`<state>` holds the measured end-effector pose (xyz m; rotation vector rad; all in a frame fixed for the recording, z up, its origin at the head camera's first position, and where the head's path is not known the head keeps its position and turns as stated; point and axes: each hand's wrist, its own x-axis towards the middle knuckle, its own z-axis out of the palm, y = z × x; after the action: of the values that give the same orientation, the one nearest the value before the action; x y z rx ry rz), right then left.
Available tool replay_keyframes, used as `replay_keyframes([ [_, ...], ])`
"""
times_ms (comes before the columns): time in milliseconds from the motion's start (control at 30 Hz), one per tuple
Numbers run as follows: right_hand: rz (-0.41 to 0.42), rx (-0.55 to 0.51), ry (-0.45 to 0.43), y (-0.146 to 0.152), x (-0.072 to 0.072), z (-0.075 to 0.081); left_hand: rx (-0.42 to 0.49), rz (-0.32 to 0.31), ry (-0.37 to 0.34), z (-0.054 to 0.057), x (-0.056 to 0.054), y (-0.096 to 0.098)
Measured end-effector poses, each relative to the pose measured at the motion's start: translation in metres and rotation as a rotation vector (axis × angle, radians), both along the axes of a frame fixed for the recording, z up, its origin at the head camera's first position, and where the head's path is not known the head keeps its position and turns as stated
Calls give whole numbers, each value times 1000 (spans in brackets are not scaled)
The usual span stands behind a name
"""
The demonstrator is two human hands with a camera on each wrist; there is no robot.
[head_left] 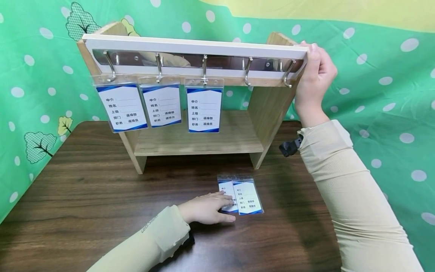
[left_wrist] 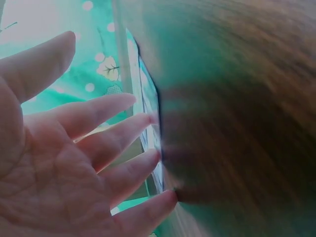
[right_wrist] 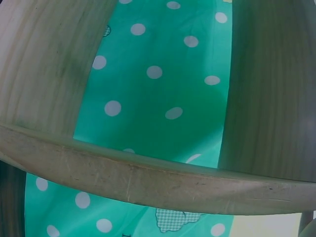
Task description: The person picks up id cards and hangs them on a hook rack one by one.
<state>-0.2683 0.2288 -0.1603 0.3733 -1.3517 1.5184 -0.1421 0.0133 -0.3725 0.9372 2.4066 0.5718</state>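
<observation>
On the table lie two clear-sleeved badges side by side: the left badge (head_left: 225, 186) is partly covered by my left hand (head_left: 208, 208), and the right badge (head_left: 250, 198) overlaps it. Straight, spread fingers of that hand rest on the left badge; the left wrist view has the fingertips at the badge edges (left_wrist: 148, 94). My right hand (head_left: 316, 81) grips the right end of the wooden hook rack (head_left: 234, 44), thumb on its white front board. Three more badges hang from the rack's left hooks: a left one (head_left: 122, 107), a middle one (head_left: 161, 105) and a right one (head_left: 204, 109).
Two bare hooks, an inner hook (head_left: 248, 71) and an outer hook (head_left: 289, 74), are on the rack's right. A lower wooden shelf (head_left: 197, 139) spans its side panels. Behind stands a green dotted cloth (head_left: 384, 81). Dark wood tabletop (head_left: 85, 196) extends in front.
</observation>
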Motion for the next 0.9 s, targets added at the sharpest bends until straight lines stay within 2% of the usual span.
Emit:
replay_keyframes([
  [300, 2, 3, 0, -1, 1, 0, -19, 5, 6, 0, 2, 0],
  [500, -4, 15, -13, -2, 4, 0, 56, 53, -6, 6, 1, 1],
  [600, -6, 19, -14, -3, 5, 1, 112, 106, -26, 7, -4, 3],
  [700, -8, 20, -14, -3, 6, 1, 161, 146, -33, 2, -12, 6],
  [900, -6, 15, -10, -3, 5, 1, 223, 188, -49, -6, -29, 9],
])
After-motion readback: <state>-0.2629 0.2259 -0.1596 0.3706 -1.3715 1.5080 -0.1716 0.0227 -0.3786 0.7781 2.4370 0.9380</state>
